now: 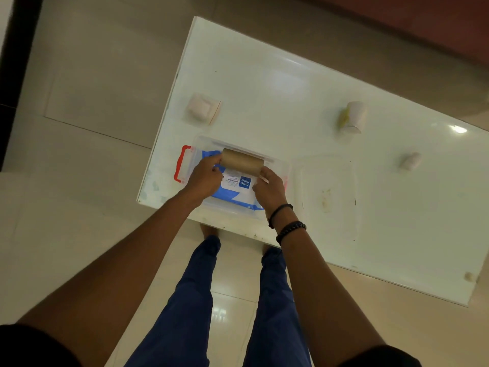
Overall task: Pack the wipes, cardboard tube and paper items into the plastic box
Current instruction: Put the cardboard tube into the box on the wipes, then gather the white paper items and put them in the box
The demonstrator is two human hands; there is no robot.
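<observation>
A clear plastic box (197, 144) with red side latches sits at the near left corner of the white table (264, 83). A blue and white pack of wipes (235, 185) lies flat inside it. Over the box's far side I hold a brown cardboard tube (242, 161) sideways, my left hand (205, 176) on its left end and my right hand (270, 188) on its right end. A folded white paper pack (202, 108) lies beyond the box. A white paper roll (353, 117) and a small white paper piece (411, 160) rest to the right.
The box's clear lid (328, 197) lies flat on the table just right of the box. The table's near edge runs under my wrists, with tiled floor and my legs below. A small pale scrap (469, 276) sits at the table's near right corner.
</observation>
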